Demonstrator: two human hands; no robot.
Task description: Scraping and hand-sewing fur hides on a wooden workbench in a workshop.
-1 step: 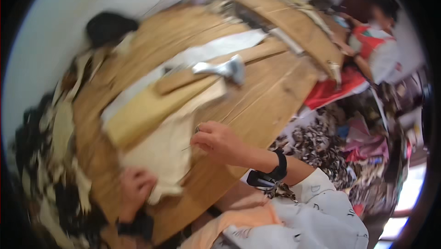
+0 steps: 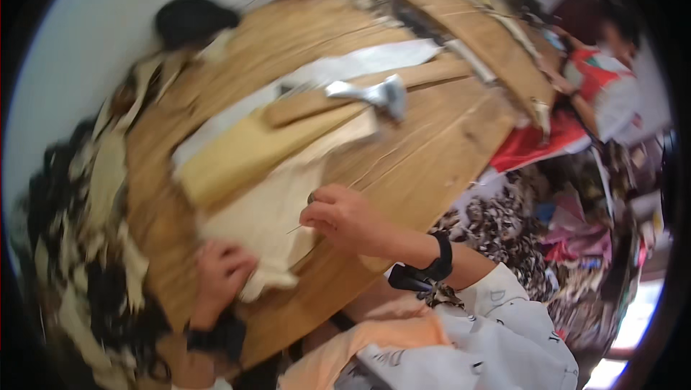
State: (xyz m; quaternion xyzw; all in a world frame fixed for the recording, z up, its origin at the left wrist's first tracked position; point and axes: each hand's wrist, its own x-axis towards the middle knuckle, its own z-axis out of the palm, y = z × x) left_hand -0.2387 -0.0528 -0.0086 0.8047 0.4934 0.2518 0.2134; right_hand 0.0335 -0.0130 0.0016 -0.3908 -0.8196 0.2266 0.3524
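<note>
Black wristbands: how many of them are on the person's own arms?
2: the left wristband just behind the left hand; the right wristband farther up behind the right hand.

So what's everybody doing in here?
Someone is sitting at a big wooden table. Their right hand pinches a thin needle-like tool over a cream sheet; it's too blurry to tell if the tip touches it. Their left hand is at the sheet's near end. Beside that lies a yellow sheet, with a shiny metal tool near its far end. Another person is over on the right, by the table.
</note>
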